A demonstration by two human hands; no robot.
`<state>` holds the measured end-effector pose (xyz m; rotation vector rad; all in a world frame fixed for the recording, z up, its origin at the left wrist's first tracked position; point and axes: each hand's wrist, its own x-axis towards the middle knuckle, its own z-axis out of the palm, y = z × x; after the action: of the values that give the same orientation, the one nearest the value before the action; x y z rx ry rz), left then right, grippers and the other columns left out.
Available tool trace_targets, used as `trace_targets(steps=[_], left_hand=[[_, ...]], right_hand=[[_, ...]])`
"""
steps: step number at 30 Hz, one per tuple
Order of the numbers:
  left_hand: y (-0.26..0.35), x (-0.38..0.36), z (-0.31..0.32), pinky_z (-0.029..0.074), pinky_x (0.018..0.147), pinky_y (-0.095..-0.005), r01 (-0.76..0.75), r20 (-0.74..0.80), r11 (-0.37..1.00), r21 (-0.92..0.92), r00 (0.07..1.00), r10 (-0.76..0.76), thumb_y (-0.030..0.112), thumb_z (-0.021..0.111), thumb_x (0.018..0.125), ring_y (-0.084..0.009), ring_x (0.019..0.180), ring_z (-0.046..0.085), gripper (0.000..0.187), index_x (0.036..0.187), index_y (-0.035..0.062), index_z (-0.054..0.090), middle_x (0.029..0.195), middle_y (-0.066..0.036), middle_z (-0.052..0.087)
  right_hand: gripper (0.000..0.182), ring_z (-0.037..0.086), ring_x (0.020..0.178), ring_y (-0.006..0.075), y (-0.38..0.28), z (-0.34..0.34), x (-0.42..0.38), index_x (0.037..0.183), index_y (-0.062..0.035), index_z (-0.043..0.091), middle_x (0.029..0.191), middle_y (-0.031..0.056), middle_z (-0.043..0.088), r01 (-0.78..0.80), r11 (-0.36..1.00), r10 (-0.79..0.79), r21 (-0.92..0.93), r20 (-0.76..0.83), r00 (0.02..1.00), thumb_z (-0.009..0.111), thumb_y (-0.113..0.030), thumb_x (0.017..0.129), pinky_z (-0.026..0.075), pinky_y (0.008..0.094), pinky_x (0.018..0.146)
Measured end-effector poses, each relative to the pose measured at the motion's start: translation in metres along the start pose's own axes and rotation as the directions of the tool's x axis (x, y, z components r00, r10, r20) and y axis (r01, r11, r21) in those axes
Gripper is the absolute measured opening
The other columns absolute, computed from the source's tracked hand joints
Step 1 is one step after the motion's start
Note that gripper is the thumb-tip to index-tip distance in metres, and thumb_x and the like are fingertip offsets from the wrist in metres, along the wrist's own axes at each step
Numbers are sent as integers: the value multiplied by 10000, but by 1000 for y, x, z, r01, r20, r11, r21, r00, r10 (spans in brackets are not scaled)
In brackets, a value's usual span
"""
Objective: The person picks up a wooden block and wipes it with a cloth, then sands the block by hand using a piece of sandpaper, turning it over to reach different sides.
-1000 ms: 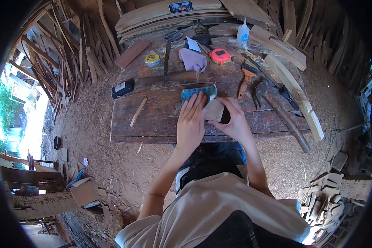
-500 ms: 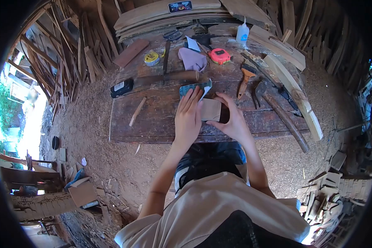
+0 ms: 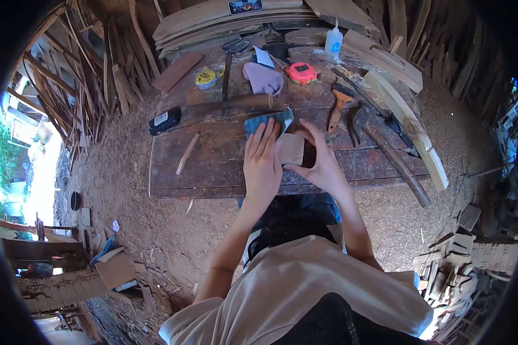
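Near the front of the workbench, a small light-brown wooden block (image 3: pixel 293 150) stands between my two hands. My right hand (image 3: pixel 322 164) is curved round the block's right side, thumb at the near edge and fingers at the far edge. Beneath the straight fingers of my left hand (image 3: pixel 262 167) lies a blue-green sheet (image 3: pixel 252 124), perhaps sandpaper, with its right end curled up. That hand lies flat, its thumb beside the block's left side. The block's dark right side is partly hidden by my right hand.
Around them on the workbench (image 3: pixel 207 172) lie a brush (image 3: pixel 339 106), a hammer (image 3: pixel 394 164), a pink tape measure (image 3: pixel 303 73), a yellow tape roll (image 3: pixel 206 78), a purple cloth (image 3: pixel 263 79) and a wood stick (image 3: pixel 187 153). A glue bottle (image 3: pixel 333 40) stands behind; a curved wooden piece (image 3: pixel 408 123) edges the right.
The whole view has shifted slightly. Both hands stay close to where they were, the left on the sheet and the right round the block.
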<state>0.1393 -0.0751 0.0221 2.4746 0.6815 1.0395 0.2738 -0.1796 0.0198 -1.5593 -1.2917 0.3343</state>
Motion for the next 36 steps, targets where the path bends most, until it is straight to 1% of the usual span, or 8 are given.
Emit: trace_targets(steps=[8, 10, 18, 22, 25, 27, 31, 36], left_hand=[[22, -31, -10, 310, 1151, -485, -2, 20, 998, 66, 1000, 1, 111, 504, 995, -343, 1379, 447, 383, 1355, -7, 558, 1452, -169, 518], [20, -28, -13, 307, 1153, -485, 8, 22, 998, 70, 1000, -10, 110, 504, 997, -345, 1382, 444, 382, 1357, -7, 556, 1452, -168, 518], [-2, 3, -2, 329, 1141, -502, 53, -13, 992, -113, 998, -54, 110, 500, 1002, -382, 1360, 457, 374, 1346, -25, 557, 1426, -207, 528], [19, -27, -10, 329, 1145, -493, 29, 6, 1000, 12, 1000, -29, 112, 507, 1001, -370, 1387, 431, 399, 1378, -16, 534, 1464, -188, 497], [16, -27, -12, 325, 1149, -488, 47, 12, 998, 38, 999, -48, 112, 507, 1003, -363, 1395, 423, 401, 1384, -14, 530, 1475, -177, 489], [11, -17, -11, 329, 1148, -489, 47, 17, 999, 9, 999, -47, 121, 505, 1007, -360, 1384, 438, 396, 1378, -13, 534, 1473, -175, 493], [-7, 5, 0, 343, 1137, -491, -21, 22, 1000, 7, 1000, 21, 126, 496, 1007, -361, 1367, 451, 392, 1367, -21, 539, 1468, -176, 496], [23, -25, -10, 316, 1153, -479, -56, 84, 995, 77, 995, 49, 123, 521, 988, -334, 1395, 425, 414, 1382, -4, 536, 1483, -161, 486]], right_hand=[[1045, 607, 1219, 329, 2, -1, 0, 1517, -90, 301, 1278, 193, 622, 37, 998, -36, 42, -41, 999, 900, -81, 660, 473, 414, 1037], [1031, 588, 1218, 369, 1, 1, 0, 1524, -82, 310, 1302, 219, 579, 29, 998, -27, 60, -19, 999, 885, -64, 668, 471, 425, 1031], [1032, 577, 1233, 369, 1, 1, -2, 1521, -73, 312, 1300, 212, 584, 35, 999, -35, -5, -38, 999, 888, -71, 664, 467, 423, 1035], [1038, 587, 1217, 377, 3, -2, -1, 1524, -78, 303, 1299, 213, 586, 42, 998, -41, 38, -36, 999, 886, -66, 665, 475, 422, 1026], [1027, 591, 1244, 318, -1, -1, 0, 1517, -102, 315, 1292, 192, 616, 1, 999, -1, 34, 14, 1000, 898, -75, 672, 464, 413, 1050], [1036, 573, 1234, 386, -2, -2, 2, 1527, -91, 303, 1302, 209, 586, 63, 998, -63, 2, 6, 998, 883, -67, 670, 464, 430, 1041], [1036, 563, 1252, 385, -3, -2, 0, 1530, -92, 295, 1311, 213, 582, 32, 999, -32, -28, 3, 999, 880, -70, 676, 455, 433, 1052], [1035, 550, 1283, 370, -5, -1, -1, 1535, -91, 282, 1357, 232, 553, 41, 999, -40, 24, -44, 998, 881, -80, 690, 446, 429, 1069]])
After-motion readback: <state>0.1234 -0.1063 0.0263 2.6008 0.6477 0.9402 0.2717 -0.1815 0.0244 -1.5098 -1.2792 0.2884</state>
